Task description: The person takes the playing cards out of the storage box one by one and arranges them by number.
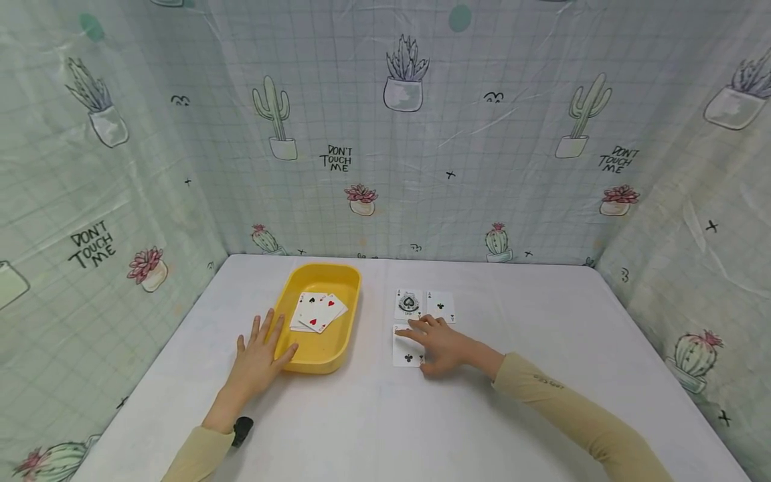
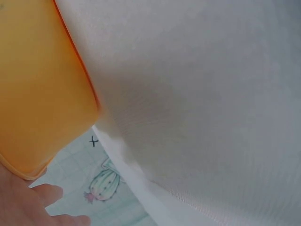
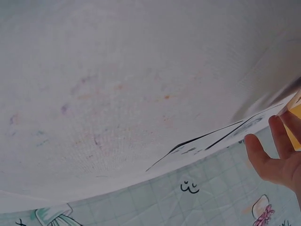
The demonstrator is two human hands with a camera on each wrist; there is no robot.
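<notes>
In the head view my left hand [image 1: 255, 361] rests on the left rim of a yellow tray [image 1: 319, 358], its fingers spread and straight. Inside the tray lie several overlapping playing cards [image 1: 313, 311], face up, with hearts on the top one. My right hand [image 1: 442, 345] lies over a clubs playing card [image 1: 400, 351], its fingers touching the face and the thumb by the lower right corner. That card looks flat on the table, partly covered by the hand. Just behind it are an ace of spades [image 1: 408, 304] and another clubs card [image 1: 440, 301], side by side.
A white table [image 1: 373, 428] carries everything. Around its back and sides hangs a pale curtain [image 1: 421, 147] printed with potted cacti. A dark band [image 1: 242, 430] sits at my left wrist. The tray's outer wall [image 2: 42, 84] fills the left wrist view's upper left.
</notes>
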